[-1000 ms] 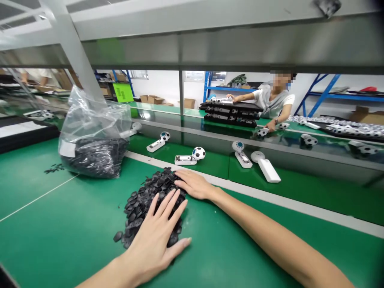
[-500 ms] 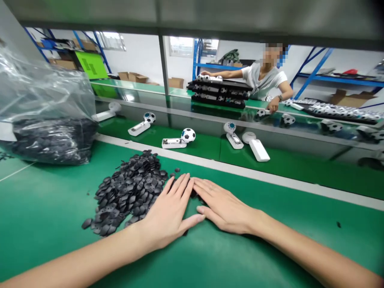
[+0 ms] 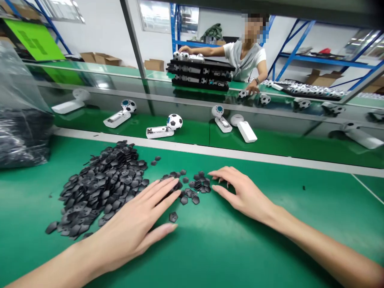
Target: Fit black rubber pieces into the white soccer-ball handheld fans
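Small black pentagon-shaped plastic pieces (image 3: 199,182) lie scattered on the green tabletop between my two hands. My left hand (image 3: 139,216) is open and palm down, its fingertips over some of the pieces. One single pentagon piece (image 3: 173,217) lies near that thumb. To the right of the scattered group is my right hand (image 3: 240,192), open with fingers slightly curled and thumb apart, holding nothing. A large heap of the same black pieces (image 3: 105,184) spreads to the left, behind my left hand and partly covered by it.
Beyond a white strip (image 3: 270,158), a green conveyor carries several white devices with soccer-ball heads (image 3: 175,121). A clear bag of black pieces (image 3: 22,136) stands at left. Across the line, a person (image 3: 247,60) touches soccer-ball devices beside stacked black trays (image 3: 199,74).
My hands have moved apart, uncovering the black pieces between them. My right hand has lifted its fingers off to the right. The camera view has shifted.
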A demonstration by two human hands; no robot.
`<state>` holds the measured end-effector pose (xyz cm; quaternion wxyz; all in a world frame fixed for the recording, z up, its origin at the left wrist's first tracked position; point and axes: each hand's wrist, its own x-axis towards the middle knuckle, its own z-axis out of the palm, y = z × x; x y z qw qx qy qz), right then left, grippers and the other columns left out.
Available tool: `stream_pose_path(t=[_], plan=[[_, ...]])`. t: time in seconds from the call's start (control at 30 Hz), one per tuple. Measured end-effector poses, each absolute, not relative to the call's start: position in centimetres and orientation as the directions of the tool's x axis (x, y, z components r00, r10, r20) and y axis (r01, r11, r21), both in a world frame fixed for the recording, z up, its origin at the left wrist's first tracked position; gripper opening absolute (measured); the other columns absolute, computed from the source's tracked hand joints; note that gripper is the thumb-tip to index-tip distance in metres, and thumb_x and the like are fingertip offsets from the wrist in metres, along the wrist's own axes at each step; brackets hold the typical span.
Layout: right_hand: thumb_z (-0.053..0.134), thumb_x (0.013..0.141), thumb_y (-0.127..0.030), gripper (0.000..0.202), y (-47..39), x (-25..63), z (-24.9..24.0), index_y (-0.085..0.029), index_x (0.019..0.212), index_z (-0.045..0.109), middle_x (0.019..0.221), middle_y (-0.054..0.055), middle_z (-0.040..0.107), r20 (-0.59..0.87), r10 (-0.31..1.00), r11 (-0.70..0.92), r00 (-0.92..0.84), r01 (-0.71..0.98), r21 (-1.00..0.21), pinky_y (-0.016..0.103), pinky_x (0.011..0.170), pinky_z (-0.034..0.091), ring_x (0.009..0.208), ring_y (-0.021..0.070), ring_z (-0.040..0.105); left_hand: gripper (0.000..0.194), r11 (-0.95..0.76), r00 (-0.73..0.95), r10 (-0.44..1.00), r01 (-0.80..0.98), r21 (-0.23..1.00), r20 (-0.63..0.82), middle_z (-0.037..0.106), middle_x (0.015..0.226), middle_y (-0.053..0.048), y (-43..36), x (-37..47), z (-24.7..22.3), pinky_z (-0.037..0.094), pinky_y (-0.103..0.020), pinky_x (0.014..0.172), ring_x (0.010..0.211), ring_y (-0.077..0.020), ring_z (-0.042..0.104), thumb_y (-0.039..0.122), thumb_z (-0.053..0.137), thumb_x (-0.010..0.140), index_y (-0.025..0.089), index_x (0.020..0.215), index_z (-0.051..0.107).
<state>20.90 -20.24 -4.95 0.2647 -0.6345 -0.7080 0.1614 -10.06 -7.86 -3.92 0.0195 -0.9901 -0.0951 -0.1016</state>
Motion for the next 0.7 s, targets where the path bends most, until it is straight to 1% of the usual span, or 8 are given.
stream_pose_path(t=[0.1, 0.17, 0.33, 0.47, 0.5, 0.57, 0.63, 0.7], plan=[[0.069, 0.105, -0.031, 0.034, -19.1, 20.2, -4.7, -0.017, 0.136, 0.069, 0.132, 0.013, 0.072, 0.145, 0.985, 0.161, -0.095, 0.812, -0.562, 0.056, 0.113, 0.053, 0.123, 0.0302, 0.068, 0.047, -0.965, 0.936, 0.251, 0.261, -0.006, 0.248, 0.058, 0.161, -0.009, -7.7, -10.2, -3.8, 0.055, -0.044, 0.116, 0.146, -0.0299, 0.059, 0.042, 0.043, 0.114, 0.018, 0.147, 0.066], [0.072, 0.103, -0.029, 0.032, -18.3, 19.8, -4.5, -0.016, 0.133, 0.071, 0.131, 0.013, 0.072, 0.116, 0.983, 0.183, -0.142, 0.810, -0.558, 0.053, 0.108, 0.057, 0.122, 0.0309, 0.068, 0.047, -0.963, 0.935, 0.260, 0.268, -0.004, 0.241, 0.060, 0.159, -0.009, -7.5, -9.5, -4.1, 0.054, -0.045, 0.117, 0.145, -0.0303, 0.059, 0.042, 0.042, 0.114, 0.018, 0.145, 0.069], [0.069, 0.103, -0.017, 0.022, -17.7, 20.0, -4.1, -0.016, 0.124, 0.076, 0.123, 0.012, 0.075, 0.115, 0.979, 0.203, -0.168, 0.792, -0.575, 0.045, 0.099, 0.058, 0.111, 0.0283, 0.073, 0.077, -0.958, 0.951, 0.283, 0.286, -0.007, 0.121, 0.033, 0.175, -0.014, -6.7, -7.0, -5.6, 0.043, -0.060, 0.125, 0.159, -0.0385, 0.040, 0.065, 0.041, 0.109, 0.014, 0.168, 0.041], [0.074, 0.099, -0.013, 0.014, -18.1, 20.6, -3.8, -0.017, 0.111, 0.080, 0.110, 0.008, 0.078, 0.097, 0.989, 0.145, -0.109, 0.752, -0.643, 0.036, 0.090, 0.057, 0.097, 0.0227, 0.074, 0.078, -0.939, 0.938, 0.339, 0.333, 0.091, 0.073, 0.029, 0.177, -0.014, -5.8, -5.7, -5.3, 0.029, -0.066, 0.131, 0.164, -0.0377, 0.031, 0.066, 0.038, 0.110, 0.018, 0.170, 0.036], [0.075, 0.098, -0.013, 0.012, -18.3, 20.6, -3.7, -0.018, 0.108, 0.081, 0.107, 0.007, 0.078, 0.084, 0.992, 0.127, -0.095, 0.734, -0.667, 0.034, 0.088, 0.056, 0.094, 0.0213, 0.074, 0.075, -0.934, 0.933, 0.347, 0.335, 0.122, 0.096, 0.033, 0.176, -0.014, -5.7, -5.5, -5.0, 0.029, -0.065, 0.131, 0.163, -0.0371, 0.033, 0.065, 0.039, 0.110, 0.018, 0.169, 0.038], [0.078, 0.097, -0.015, 0.009, -18.4, 20.6, -3.4, -0.019, 0.103, 0.083, 0.103, 0.005, 0.079, 0.051, 0.996, 0.086, -0.072, 0.699, -0.710, 0.031, 0.085, 0.055, 0.091, 0.0192, 0.073, 0.063, -0.928, 0.923, 0.352, 0.323, 0.184, 0.157, 0.050, 0.167, -0.014, -5.6, -5.2, -4.3, 0.037, -0.061, 0.127, 0.155, -0.0357, 0.045, 0.057, 0.044, 0.111, 0.018, 0.160, 0.052], [0.079, 0.096, -0.016, 0.008, -18.4, 20.5, -3.2, -0.021, 0.098, 0.084, 0.101, 0.003, 0.078, 0.007, 0.999, 0.033, -0.042, 0.659, -0.751, 0.030, 0.081, 0.053, 0.085, 0.0171, 0.072, 0.047, -0.928, 0.919, 0.338, 0.290, 0.232, 0.203, 0.067, 0.147, -0.014, -5.6, -4.8, -3.8, 0.048, -0.055, 0.115, 0.138, -0.0340, 0.058, 0.048, 0.051, 0.110, 0.019, 0.143, 0.068], [0.079, 0.095, -0.016, 0.007, -18.2, 20.5, -3.0, -0.020, 0.093, 0.085, 0.099, 0.002, 0.077, -0.040, 0.999, -0.028, -0.007, 0.612, -0.790, 0.028, 0.076, 0.053, 0.079, 0.0152, 0.071, 0.034, -0.931, 0.929, 0.308, 0.249, 0.267, 0.207, 0.074, 0.129, -0.012, -5.6, -4.1, -3.6, 0.054, -0.049, 0.103, 0.124, -0.0320, 0.062, 0.039, 0.058, 0.108, 0.019, 0.131, 0.075]])
